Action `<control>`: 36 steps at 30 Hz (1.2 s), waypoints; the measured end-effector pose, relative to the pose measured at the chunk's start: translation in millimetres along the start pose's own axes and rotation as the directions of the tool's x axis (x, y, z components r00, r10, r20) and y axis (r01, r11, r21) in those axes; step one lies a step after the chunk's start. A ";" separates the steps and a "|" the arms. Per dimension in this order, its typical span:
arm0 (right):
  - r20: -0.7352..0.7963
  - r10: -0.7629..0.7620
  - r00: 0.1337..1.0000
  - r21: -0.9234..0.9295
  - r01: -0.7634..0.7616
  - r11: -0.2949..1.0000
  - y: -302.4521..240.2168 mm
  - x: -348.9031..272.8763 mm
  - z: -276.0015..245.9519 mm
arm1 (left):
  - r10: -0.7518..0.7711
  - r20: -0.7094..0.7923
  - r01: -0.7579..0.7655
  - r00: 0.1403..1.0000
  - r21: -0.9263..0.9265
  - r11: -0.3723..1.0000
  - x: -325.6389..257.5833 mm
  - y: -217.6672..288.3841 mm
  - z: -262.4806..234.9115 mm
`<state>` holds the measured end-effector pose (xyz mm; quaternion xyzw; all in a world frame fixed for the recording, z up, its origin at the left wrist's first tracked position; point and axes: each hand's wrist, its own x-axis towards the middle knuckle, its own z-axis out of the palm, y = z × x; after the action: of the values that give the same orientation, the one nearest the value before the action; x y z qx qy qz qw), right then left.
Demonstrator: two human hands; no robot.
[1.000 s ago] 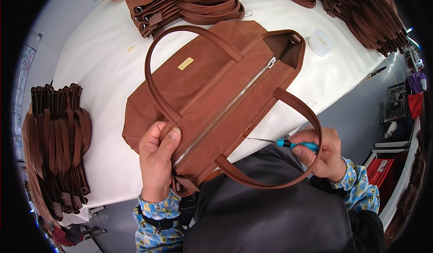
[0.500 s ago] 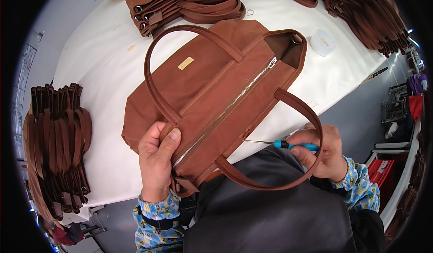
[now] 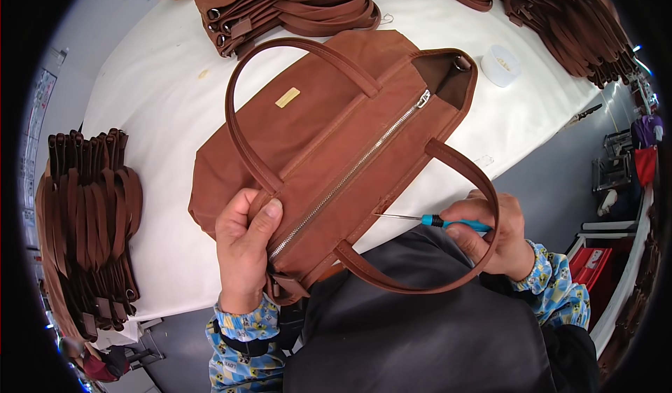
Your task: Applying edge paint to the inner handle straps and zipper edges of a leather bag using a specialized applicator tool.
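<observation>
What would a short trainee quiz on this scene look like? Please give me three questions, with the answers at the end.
1. Name it: what is the left hand gripping?
2. True or false: the slider of the zipper sits at the end farther from that hand.
3. Pick one: the right hand holds a slim tool. What colour is its handle? A) yellow; B) blue and black; C) red.

Key: 1. The brown bag; 2. True; 3. B.
</observation>
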<state>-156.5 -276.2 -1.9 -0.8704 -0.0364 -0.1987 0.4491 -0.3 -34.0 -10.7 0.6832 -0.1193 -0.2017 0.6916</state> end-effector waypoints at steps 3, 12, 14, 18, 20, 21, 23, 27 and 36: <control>-0.016 -0.042 0.999 -0.082 0.041 0.996 4.5 0.4 0.1 | -0.002 -0.001 0.002 1.000 0.001 1.000 -0.4 1.1 1.2; -0.112 -0.048 0.993 -0.130 0.033 0.991 2.4 -14.5 10.3 | 0.019 0.018 -0.019 1.000 0.014 1.000 -0.3 0.8 2.7; -0.058 0.037 0.998 -0.085 -0.042 0.996 -1.1 -16.2 10.2 | 0.022 0.012 -0.022 1.000 0.026 0.999 -0.7 0.3 2.4; -0.152 0.074 0.986 -0.058 -0.083 0.995 2.3 -18.3 12.1 | 0.022 0.001 -0.022 1.000 0.029 0.999 -0.8 0.4 3.5; -0.031 0.051 0.998 -0.075 -0.053 0.996 -1.7 -17.2 10.0 | 0.025 -0.002 -0.025 1.000 0.036 0.999 -0.9 -0.1 2.1; -0.032 0.052 0.998 -0.076 -0.054 0.996 -0.7 -18.7 10.9 | 0.028 -0.002 -0.027 1.000 0.043 0.999 -1.0 -0.4 2.0; -0.130 0.099 0.987 -0.050 -0.106 0.993 2.5 -21.9 13.6 | 0.037 -0.006 -0.036 0.999 0.046 0.998 -1.2 -0.2 3.9; -0.124 0.117 0.985 -0.039 -0.123 0.992 -0.4 -16.4 14.0 | 0.058 0.002 -0.058 0.998 0.075 0.996 -2.5 -1.7 2.0; -0.079 0.188 0.979 0.011 -0.188 0.982 -1.8 -21.5 14.2 | 0.086 -0.001 -0.085 0.996 0.099 0.991 -4.0 -2.4 4.6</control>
<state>-172.3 -261.4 -16.0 -0.8607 0.0633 -0.1897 0.4683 -6.2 -36.4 -12.5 0.7112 -0.1564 -0.1639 0.6655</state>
